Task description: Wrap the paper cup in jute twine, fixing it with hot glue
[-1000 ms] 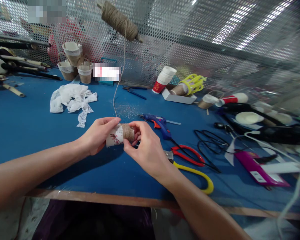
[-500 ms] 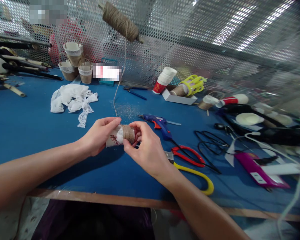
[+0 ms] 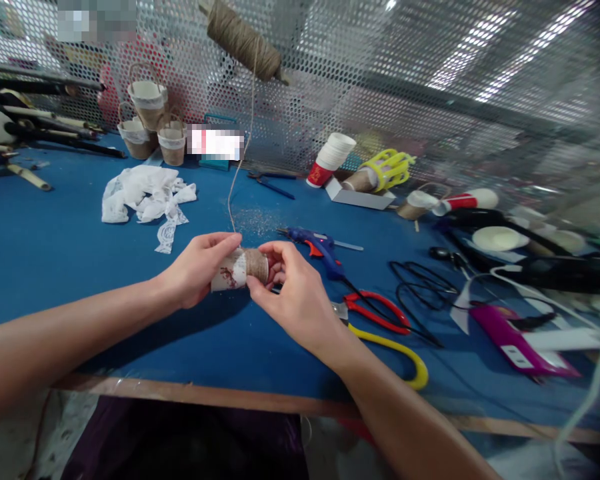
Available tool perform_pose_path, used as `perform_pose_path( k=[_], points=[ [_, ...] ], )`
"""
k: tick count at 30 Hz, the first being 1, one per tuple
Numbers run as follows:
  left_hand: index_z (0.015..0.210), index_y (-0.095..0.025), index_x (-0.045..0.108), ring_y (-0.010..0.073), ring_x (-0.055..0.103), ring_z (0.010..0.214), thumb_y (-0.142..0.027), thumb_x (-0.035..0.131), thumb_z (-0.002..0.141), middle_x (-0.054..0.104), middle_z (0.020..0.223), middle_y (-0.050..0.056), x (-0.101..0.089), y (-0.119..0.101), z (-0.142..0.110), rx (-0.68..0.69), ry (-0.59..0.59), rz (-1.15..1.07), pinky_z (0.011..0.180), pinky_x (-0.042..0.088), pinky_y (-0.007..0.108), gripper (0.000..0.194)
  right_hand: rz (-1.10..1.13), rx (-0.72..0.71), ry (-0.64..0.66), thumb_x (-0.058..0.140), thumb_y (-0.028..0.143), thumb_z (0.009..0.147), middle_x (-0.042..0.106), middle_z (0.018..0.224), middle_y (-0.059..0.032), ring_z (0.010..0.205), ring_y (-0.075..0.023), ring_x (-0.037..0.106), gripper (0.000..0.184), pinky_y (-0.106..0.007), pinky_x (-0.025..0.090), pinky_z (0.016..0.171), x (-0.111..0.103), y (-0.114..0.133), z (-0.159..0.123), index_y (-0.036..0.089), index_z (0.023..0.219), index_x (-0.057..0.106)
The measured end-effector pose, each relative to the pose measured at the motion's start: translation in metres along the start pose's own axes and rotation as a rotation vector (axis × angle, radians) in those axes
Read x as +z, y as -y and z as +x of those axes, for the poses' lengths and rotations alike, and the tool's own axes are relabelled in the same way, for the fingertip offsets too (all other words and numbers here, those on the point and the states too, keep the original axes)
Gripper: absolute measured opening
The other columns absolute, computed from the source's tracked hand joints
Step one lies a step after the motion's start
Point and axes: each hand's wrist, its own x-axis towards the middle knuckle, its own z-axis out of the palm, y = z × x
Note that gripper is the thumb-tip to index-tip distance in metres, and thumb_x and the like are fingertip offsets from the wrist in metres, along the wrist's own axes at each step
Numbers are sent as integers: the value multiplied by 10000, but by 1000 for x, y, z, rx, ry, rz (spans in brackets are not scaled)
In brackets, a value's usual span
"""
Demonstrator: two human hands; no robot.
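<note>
A small paper cup (image 3: 225,275), printed with a dark red pattern, lies on its side between my hands above the blue table. Brown twine (image 3: 256,265) is wound round its right part, with a white patch beside the windings. My left hand (image 3: 205,263) grips the cup's left part, thumb on top near the incoming strand. At the other end my right hand (image 3: 287,277) holds the wound part between thumb and fingers; some fingertips are hidden behind it. From the cup the strand runs up to a spool of twine (image 3: 243,41) mounted on the mesh panel.
White lace (image 3: 140,190) lies left, below several twine-covered baskets (image 3: 171,147). A blue glue gun (image 3: 320,247), pliers (image 3: 275,185) and scissors with red and yellow handles (image 3: 390,350) lie nearby. Stacked paper cups (image 3: 331,160), black cables (image 3: 420,283) and a purple power strip (image 3: 523,340) are right.
Hands and cup keep nearly the same pose and grip. The whole view has shifted very slightly.
</note>
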Motion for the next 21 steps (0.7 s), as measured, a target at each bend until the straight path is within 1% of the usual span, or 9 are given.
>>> perform_pose_path(
  k=[3,5,13,17,21],
  points=[
    [907,-109,619,84,533,438,-241,546,791,611,610,22,0,-3,1,-32,-22,-20,421,402,182,190,113,22,40,546,208,713,540,780,-21,632,-120,525,252,-300,494,606,-4,0,2,185,943,447],
    [894,-116,621,88,534,434,-238,537,796,621,615,24,0,-3,1,-46,-22,-25,419,405,190,177,133,17,41,538,214,724,526,747,-10,627,-118,519,239,-292,492,597,-5,0,3,187,941,443],
    [869,-131,620,76,529,444,-246,541,797,609,617,4,-1,0,-1,-24,18,-10,430,400,177,157,18,52,-4,579,214,687,563,864,-60,665,-136,530,313,-317,480,616,1,-1,1,176,973,459],
    [826,-131,621,72,526,451,-283,546,793,605,621,-1,0,2,-2,-6,30,13,443,401,176,173,-13,38,-8,566,211,683,572,862,-57,671,-140,538,291,-314,472,607,2,-2,1,179,953,462],
    [874,-127,621,73,526,447,-275,535,800,607,624,0,0,1,-2,0,14,12,442,401,180,186,4,36,-11,572,213,675,571,857,-52,661,-135,537,282,-310,471,603,1,-1,1,182,933,463]
  ],
)
